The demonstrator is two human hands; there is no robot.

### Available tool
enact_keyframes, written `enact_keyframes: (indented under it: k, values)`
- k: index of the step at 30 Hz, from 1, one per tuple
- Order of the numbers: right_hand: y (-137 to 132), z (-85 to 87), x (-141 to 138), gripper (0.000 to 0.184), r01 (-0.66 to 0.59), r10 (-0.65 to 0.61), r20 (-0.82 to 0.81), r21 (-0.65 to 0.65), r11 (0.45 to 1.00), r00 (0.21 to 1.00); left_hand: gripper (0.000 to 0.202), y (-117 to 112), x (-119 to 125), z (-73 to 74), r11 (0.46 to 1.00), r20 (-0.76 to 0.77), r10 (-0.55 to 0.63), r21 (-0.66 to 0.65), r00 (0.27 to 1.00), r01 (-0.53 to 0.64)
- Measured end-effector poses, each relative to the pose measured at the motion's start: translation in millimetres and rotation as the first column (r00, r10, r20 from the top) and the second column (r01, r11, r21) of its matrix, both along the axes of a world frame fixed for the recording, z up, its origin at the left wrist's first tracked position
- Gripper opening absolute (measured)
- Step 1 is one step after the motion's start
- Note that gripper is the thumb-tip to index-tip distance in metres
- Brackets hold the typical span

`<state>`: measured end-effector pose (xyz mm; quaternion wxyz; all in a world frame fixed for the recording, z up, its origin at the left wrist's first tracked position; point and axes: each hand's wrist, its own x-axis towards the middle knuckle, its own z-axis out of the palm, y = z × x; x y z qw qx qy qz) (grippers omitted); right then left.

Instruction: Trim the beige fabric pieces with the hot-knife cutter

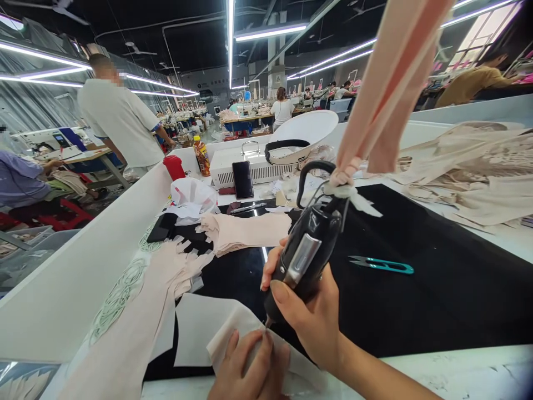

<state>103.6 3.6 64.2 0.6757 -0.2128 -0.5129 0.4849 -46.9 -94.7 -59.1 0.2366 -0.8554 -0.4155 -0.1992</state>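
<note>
My right hand [310, 311] is wrapped round a black, corded hand-held power tool [306, 250] with a narrow metal tip. The tool tilts downward, its tip at the edge of a pale fabric piece [233, 333] by my left fingertips. My left hand [250, 366] presses and pinches that fabric with its fingers bent together; part of the cloth is hidden under the hand. Pink fabric strips [383, 83] are tied round the tool's cord end and stretch upward. Beneath lies a black work mat [395, 311].
Teal thread snips [383, 265] lie on the mat at right. Stacked pale fabric pieces [250, 230], a long fabric pile [120, 344] and pale green cord coils [119, 300] lie left. A phone [242, 179] leans on a white box [225, 166]. One person [120, 122] stands beyond the table wall.
</note>
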Motion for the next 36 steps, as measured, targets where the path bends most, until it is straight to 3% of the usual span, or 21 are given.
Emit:
enact_keyframes:
  k: [8, 14, 20, 36]
  values:
    - [-1, 0.2, 1, 0.032, -0.008, 0.008, 0.002, 0.01, 1.0, 1.0, 0.035, -4, 7, 1.6, 0.999, 0.065, 0.036, -0.014, 0.997, -0.035]
    - [1, 2.0, -1, 0.034, 0.011, -0.011, 0.018, 0.011, 1.0, 1.0, 0.035, 3, -7, 19.3, 0.995, 0.002, -0.094, -0.015, 0.996, 0.094]
    - [0, 2.5, -1, 0.029, 0.011, -0.012, 0.033, 0.025, 1.0, 0.999, 0.039, 10, -6, 35.5, 0.999, 0.076, 0.014, -0.043, 0.997, -0.011]
    - [-2, 4.0, -2, 0.032, -0.005, 0.005, 0.025, 0.002, 1.0, 1.0, 0.035, 9, -11, 29.3, 1.0, 0.0, -0.019, 0.006, 1.0, 0.019]
